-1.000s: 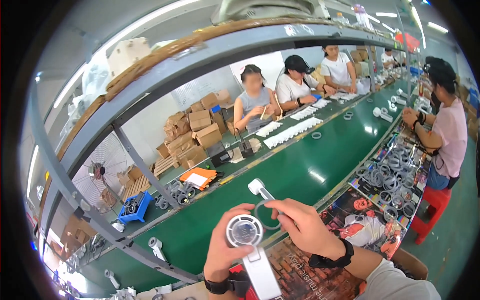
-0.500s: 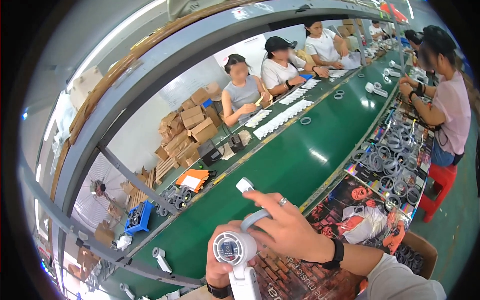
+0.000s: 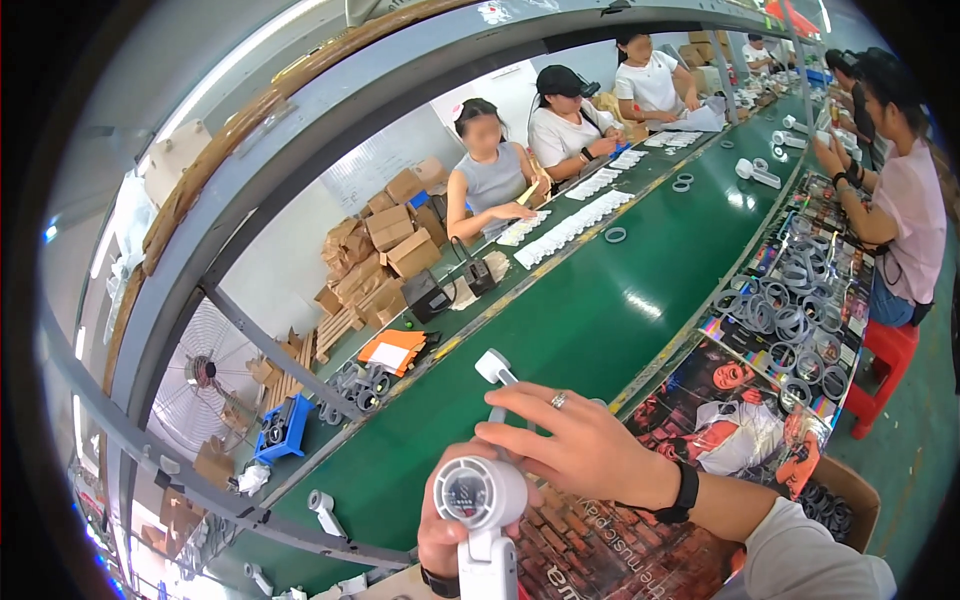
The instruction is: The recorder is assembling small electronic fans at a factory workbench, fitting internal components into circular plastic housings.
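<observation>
A long green conveyor counter (image 3: 600, 330) runs from the lower left to the upper right of a factory room, under a grey metal frame (image 3: 300, 130) that arches overhead. Several people sit along both sides of it. Behind the far side, brown cardboard boxes (image 3: 385, 245) are stacked against a white wall, and a round grey floor fan (image 3: 205, 375) stands at the left. An orange flat tray (image 3: 392, 350) and a blue plastic bin (image 3: 280, 428) sit on the ledge beyond the belt. On the near side, a colourful printed sheet (image 3: 740, 400) covers the work surface, and grey plastic rings (image 3: 790, 320) lie spread across it further along. Small white parts (image 3: 325, 510) lie here and there on the belt.

At the bottom centre, the left hand (image 3: 445, 535) is wrapped closed around a white handheld fan (image 3: 480, 495), with its round head facing the camera and its handle pointing down. It is held just above the near edge of the counter. The right hand (image 3: 575, 450), wearing a ring and a black wristband (image 3: 685, 492), lies with fingers loosely spread over the top of the round head, touching it. Just beyond those fingers, a white plastic handle piece (image 3: 494, 368) pokes up; whether the hand grips it cannot be told.
</observation>
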Available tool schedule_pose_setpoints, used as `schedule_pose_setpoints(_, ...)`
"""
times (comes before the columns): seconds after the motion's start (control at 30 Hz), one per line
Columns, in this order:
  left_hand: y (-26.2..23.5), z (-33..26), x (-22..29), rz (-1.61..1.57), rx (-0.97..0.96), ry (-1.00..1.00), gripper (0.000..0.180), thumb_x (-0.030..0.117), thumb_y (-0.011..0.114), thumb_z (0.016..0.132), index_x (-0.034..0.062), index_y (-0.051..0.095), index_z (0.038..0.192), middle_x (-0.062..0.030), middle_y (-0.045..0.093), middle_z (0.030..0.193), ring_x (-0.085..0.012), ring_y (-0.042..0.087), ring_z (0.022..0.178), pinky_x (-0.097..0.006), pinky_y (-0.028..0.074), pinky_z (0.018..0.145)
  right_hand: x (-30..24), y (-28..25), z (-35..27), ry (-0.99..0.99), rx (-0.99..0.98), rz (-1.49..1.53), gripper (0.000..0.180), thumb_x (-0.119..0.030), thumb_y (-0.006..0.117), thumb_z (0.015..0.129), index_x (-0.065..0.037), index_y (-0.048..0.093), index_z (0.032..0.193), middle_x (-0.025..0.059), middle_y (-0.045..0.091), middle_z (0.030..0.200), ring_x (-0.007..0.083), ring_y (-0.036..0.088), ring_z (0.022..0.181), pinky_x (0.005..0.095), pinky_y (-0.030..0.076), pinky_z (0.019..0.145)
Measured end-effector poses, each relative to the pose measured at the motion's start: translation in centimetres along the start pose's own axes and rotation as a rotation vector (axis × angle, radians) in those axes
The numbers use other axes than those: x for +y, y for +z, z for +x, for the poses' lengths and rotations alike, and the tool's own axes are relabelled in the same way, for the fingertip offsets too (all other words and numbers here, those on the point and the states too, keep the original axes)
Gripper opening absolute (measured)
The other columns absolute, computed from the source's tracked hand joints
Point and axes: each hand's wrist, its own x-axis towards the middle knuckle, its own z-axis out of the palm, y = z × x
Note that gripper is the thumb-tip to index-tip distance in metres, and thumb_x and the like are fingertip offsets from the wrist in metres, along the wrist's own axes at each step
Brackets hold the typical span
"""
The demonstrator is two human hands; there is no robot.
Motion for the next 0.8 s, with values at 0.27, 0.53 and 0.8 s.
schedule_pose_setpoints(0.27,0.1,-0.1,0.3,0.697,0.145,0.410,0.070,0.011,0.081,0.057,0.0027,0.044,0.116,-0.0217,0.044,0.123,-0.0286,0.057,0.103,-0.037,0.049,0.086,-1.3,-1.6,-0.1,0.502,0.106,0.827,0.057,-0.010,0.066,0.078,-0.003,0.042,0.129,0.0153,0.046,0.131,0.0253,0.057,0.107,0.0335,0.049,0.084)
schedule_pose_setpoints(0.53,2.4,0.7,-1.4,0.550,0.528,0.532,0.073,0.003,0.074,0.058,-0.0001,0.037,0.122,-0.0161,0.054,0.111,-0.0250,0.057,0.104,-0.036,0.049,0.085,-3.0,1.2,-1.9,0.247,0.232,0.871,0.061,-0.007,0.069,0.075,-0.003,0.037,0.127,0.0237,0.036,0.136,0.0320,0.050,0.115,0.0414,0.043,0.093)
schedule_pose_setpoints(0.8,1.0,0.6,-0.6,0.267,0.332,0.315,0.074,0.009,0.075,0.065,-0.0016,0.034,0.125,-0.0152,0.054,0.110,-0.0260,0.057,0.104,-0.035,0.049,0.087,-1.4,1.3,-2.2,0.269,0.159,0.788,0.077,0.005,0.067,0.071,-0.014,0.029,0.135,0.0298,0.025,0.137,0.0319,0.054,0.110,0.0426,0.048,0.087)
